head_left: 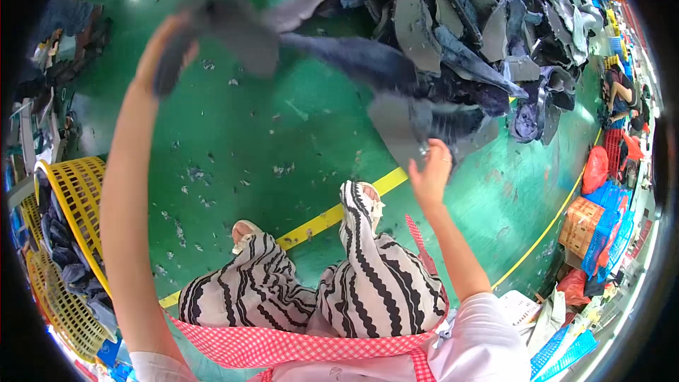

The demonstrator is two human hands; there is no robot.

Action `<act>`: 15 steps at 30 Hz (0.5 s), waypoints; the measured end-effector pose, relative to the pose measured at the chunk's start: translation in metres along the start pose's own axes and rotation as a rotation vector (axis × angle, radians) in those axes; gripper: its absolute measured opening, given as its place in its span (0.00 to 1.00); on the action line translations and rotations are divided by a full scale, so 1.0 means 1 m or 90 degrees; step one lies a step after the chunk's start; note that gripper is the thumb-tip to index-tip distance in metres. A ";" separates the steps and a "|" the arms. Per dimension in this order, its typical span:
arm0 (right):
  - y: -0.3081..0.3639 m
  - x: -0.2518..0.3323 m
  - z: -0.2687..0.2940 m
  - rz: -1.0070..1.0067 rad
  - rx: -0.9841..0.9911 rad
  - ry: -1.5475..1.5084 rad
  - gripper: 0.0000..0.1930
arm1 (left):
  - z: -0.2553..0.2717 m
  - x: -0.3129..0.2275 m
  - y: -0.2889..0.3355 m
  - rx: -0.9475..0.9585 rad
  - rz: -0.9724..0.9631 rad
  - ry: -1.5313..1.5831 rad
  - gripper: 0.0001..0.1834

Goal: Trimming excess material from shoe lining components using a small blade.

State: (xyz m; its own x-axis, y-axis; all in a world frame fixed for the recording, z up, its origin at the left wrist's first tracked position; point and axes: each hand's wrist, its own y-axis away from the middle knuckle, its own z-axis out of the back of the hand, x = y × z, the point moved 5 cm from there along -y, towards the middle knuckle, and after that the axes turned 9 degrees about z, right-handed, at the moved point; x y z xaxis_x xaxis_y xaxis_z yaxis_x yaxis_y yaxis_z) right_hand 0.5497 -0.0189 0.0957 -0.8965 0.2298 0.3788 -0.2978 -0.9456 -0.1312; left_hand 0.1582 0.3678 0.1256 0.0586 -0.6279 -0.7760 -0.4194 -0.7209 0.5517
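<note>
My left hand [166,49] is raised at the upper left, its fingers closed around a dark grey fabric piece [240,32] blurred by motion. The piece trails to the right, toward the heap of scraps. Lower and to the right, my right hand [431,173] has its thumb and fingers apart, beside the lower edge of a flat grey piece [392,124]. A small shiny spot shows at its fingertips, too small to name. A dark blue fuzzy strip [353,56] stretches between the left hand's piece and the pile of grey and dark blue scraps [453,28].
Yellow plastic baskets [71,191] stand at my left, one with dark scraps. Lint litters the green floor [233,155], crossed by a yellow line [318,223]. Red bags [595,170], a cardboard box [583,223] and blue sacks line the right side. Another person [619,92] sits at the far right.
</note>
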 end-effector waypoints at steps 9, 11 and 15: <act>-0.018 0.006 -0.085 -0.021 0.170 -0.190 0.14 | -0.091 0.042 -0.004 0.031 0.063 -0.390 0.36; -0.033 0.076 -0.080 0.073 0.123 -0.361 0.11 | -0.096 0.115 0.014 0.177 0.346 -0.235 0.38; -0.051 0.177 -0.061 0.142 0.166 -0.599 0.09 | -0.129 0.175 0.056 0.271 0.371 -0.226 0.47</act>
State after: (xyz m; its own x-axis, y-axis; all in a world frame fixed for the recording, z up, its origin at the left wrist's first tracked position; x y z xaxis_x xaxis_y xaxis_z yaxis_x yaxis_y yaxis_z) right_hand 0.3866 0.0841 0.1139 -0.2650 -0.1280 0.9557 0.0277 -0.9918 -0.1251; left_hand 0.2619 0.1796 0.0599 -0.5378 -0.6867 -0.4890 -0.6068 -0.0874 0.7900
